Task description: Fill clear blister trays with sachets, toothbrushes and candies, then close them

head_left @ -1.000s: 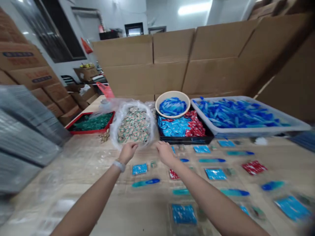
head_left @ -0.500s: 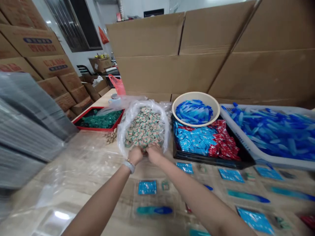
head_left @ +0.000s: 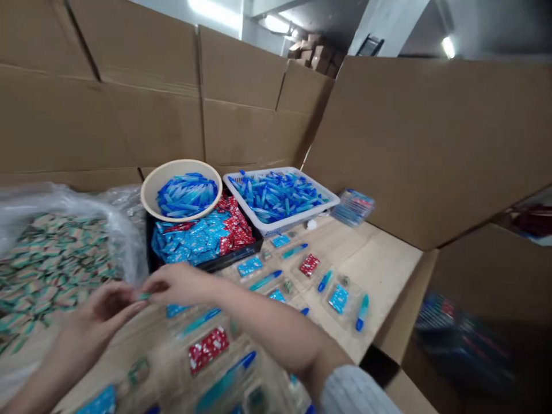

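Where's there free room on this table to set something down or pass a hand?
Free patch: the pale tabletop right of the laid-out packets, against the cardboard wall. Crowded: beneath the right hand and left hand, where packets lie in rows, and at the black tray and white basket.

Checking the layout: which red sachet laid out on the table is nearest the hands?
The red sachet just below the right hand; the other laid-out one lies farther up the table.

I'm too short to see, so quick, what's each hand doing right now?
Left hand: partly open, fingers curled, nothing visible in it.
Right hand: closed to a pinch, holding a small green wrapped piece.
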`<state>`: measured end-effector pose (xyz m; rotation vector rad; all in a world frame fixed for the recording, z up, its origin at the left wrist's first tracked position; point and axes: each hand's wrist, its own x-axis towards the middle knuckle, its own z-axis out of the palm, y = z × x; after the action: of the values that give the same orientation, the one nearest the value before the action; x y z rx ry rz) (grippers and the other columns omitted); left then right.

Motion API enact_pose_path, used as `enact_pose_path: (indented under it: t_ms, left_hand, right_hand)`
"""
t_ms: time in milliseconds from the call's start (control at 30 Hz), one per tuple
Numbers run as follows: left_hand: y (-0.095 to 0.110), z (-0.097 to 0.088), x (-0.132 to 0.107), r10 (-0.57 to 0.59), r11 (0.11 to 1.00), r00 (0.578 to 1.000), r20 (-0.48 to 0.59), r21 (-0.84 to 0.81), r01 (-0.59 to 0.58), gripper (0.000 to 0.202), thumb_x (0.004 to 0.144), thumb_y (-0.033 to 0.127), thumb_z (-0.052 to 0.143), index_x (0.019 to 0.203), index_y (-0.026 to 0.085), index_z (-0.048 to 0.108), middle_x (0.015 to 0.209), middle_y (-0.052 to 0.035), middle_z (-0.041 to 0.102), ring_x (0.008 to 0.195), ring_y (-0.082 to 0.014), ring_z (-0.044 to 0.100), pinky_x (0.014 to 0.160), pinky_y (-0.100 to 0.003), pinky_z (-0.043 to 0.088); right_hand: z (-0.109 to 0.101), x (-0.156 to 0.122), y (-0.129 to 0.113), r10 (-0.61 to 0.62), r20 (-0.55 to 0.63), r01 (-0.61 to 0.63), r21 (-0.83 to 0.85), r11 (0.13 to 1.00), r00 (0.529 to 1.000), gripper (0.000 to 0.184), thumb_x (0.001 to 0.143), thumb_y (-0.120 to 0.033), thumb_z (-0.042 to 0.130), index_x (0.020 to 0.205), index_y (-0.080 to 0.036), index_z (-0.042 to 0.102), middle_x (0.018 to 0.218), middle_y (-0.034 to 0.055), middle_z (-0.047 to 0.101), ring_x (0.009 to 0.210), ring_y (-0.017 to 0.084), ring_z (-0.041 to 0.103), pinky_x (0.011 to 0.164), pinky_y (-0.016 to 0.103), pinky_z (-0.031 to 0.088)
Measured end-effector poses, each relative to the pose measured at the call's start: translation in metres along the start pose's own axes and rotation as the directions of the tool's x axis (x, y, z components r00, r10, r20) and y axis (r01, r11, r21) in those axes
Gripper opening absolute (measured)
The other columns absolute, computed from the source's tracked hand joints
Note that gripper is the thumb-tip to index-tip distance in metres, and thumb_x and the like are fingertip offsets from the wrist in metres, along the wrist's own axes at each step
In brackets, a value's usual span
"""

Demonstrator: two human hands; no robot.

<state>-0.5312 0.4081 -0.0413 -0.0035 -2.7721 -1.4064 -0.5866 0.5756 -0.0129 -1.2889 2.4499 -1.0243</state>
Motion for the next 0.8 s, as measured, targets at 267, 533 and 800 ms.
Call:
enact_pose_path:
  t_ms: [267,533,800]
  left_hand:
    - [0.169,0.228,0.001,0.32,0.939,0.899,0.299,-0.224,-0.259,0.019,0.072,0.021,0.047,0.087,0.018,0.057,0.071,-0.0008,0.054,0.065,-0.0132,0.05,0.063,-0.025,0.042]
    - [0.2,0.326,-0.008,0.445,0.808,0.686,0.576,0.071,-0.585,0.027,0.074,0.028,0.056,0.101,0.025,0.055,0.116,-0.0049,0.05,0.106,-0.0242,0.043,0.089,-0.038,0.034]
    - [0.186,0.326,0.0,0.419,0.73,0.651,0.633,0.191,-0.656,0.029,0.076,0.035,0.054,0.103,0.025,0.05,0.119,-0.0036,0.047,0.108,-0.023,0.04,0.092,-0.037,0.033]
  right_hand:
    - [-0.172,-0.271,0.128,0.575,-0.377,-0.666,-0.181,0.723,0.726,0.014,0.074,-0.014,0.048,0.08,-0.011,0.061,0.07,0.0019,0.058,0.064,0.011,0.05,0.06,0.02,0.039]
    - [-0.169,-0.328,0.216,0.57,-0.229,-0.614,-0.259,0.746,0.789,0.025,0.064,-0.005,0.049,0.08,-0.015,0.065,0.079,0.0032,0.057,0.072,0.012,0.051,0.067,0.021,0.038]
    - [-0.16,-0.318,0.209,0.503,-0.125,-0.482,-0.549,0.683,0.855,0.02,0.072,-0.011,0.044,0.073,-0.012,0.064,0.078,0.0099,0.059,0.076,0.019,0.052,0.07,0.028,0.036]
